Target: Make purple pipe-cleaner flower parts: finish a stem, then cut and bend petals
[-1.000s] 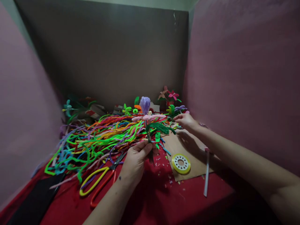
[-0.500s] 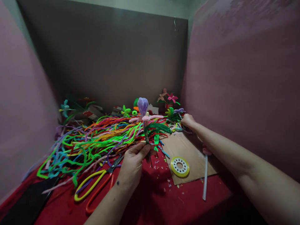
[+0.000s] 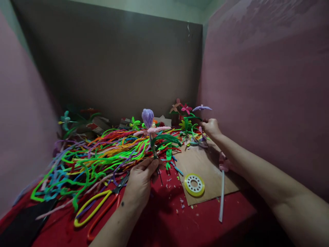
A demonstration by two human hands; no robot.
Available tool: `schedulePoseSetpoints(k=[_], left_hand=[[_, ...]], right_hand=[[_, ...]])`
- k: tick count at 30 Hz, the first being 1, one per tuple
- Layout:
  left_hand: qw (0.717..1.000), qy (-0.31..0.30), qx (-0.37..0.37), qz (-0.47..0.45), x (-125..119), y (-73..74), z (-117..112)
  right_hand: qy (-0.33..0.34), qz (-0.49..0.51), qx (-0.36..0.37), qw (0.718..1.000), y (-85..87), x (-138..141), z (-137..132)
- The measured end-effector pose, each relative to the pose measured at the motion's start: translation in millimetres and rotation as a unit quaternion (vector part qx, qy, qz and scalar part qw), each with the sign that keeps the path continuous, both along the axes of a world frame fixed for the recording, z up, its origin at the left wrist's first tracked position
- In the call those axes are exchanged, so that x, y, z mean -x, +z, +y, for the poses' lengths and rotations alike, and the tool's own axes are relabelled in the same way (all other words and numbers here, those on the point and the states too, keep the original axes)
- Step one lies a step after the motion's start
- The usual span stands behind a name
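Observation:
Upright in my left hand (image 3: pixel 141 180) are the stems of pipe-cleaner flowers, pinched between thumb and fingers. One is a purple tulip-shaped bloom (image 3: pixel 148 118); just below it spreads a pink pipe-cleaner flower (image 3: pixel 154 130), with dark green leaves (image 3: pixel 168 139) at the side. Farther off on the right, my right hand (image 3: pixel 212 128) is closed on the stem of a purple pipe-cleaner flower (image 3: pixel 202 108), whose petals spread flat above the fingers. Part of that stem is hidden by the fingers.
A heap of colourful pipe cleaners (image 3: pixel 102 151) covers the left. Scissors (image 3: pixel 118 188) lie in front of it. On the brown board (image 3: pixel 213 181) rest a tape roll (image 3: pixel 194 185) and a glue stick (image 3: pixel 221 197). Finished flowers (image 3: pixel 186 108) stand behind.
My right hand has lifted the purple flower up from among the flowers at the back right. My left hand still holds its flowers, slightly farther left in view.

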State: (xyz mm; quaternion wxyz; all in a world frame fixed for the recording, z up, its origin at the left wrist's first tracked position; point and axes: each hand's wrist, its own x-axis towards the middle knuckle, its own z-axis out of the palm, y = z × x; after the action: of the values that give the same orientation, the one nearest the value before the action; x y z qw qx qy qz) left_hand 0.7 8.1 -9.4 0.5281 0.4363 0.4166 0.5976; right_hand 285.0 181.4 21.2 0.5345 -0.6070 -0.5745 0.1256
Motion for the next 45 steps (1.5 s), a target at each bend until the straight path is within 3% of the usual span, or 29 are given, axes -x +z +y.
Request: schedulePoseSetpoints(k=[3, 8, 12, 14, 20, 25, 32, 36, 41, 45], left_hand=[[0.999, 0.002, 0.008, -0.038, -0.6, 3.7, -1.4], [0.994, 0.003, 0.016, -0.106, -2.8, 11.2, -6.0], [0.996, 0.025, 0.001, -0.091, -3.7, 10.4, -5.1], [0.997, 0.033, -0.015, -0.067, -3.2, 7.2, -2.7], [0.998, 0.048, -0.002, -0.038, -3.9, 3.4, 1.9], [0.996, 0.079, -0.023, -0.047, -8.2, 6.6, -2.2], [0.992, 0.081, -0.093, 0.035, -11.5, 26.1, -16.8], [0.991, 0.084, -0.099, 0.035, -14.5, 31.8, -20.1], [0.991, 0.088, -0.102, 0.010, -14.4, 24.1, -18.6], [0.995, 0.061, -0.077, 0.000, -12.7, 17.4, -15.3]], right_hand=[[0.084, 0.092, -0.004, 0.992, 5.1, 19.3, -23.7], [0.226, 0.187, -0.004, 0.956, 11.7, 68.9, -82.3], [0.360, 0.302, -0.023, 0.883, 13.3, 104.0, -133.2], [0.394, 0.307, -0.032, 0.866, 10.1, 117.4, -152.8], [0.392, 0.211, -0.015, 0.895, -3.3, 139.6, -178.2], [0.424, 0.230, -0.033, 0.875, -6.7, 143.0, -175.7], [0.383, 0.174, -0.005, 0.907, -8.4, 142.2, -171.6], [0.337, 0.131, -0.028, 0.932, -15.3, 141.6, -167.8], [0.307, 0.109, -0.066, 0.943, -21.0, 139.7, -171.9], [0.259, 0.072, -0.152, 0.951, -27.7, 133.2, -180.2]])
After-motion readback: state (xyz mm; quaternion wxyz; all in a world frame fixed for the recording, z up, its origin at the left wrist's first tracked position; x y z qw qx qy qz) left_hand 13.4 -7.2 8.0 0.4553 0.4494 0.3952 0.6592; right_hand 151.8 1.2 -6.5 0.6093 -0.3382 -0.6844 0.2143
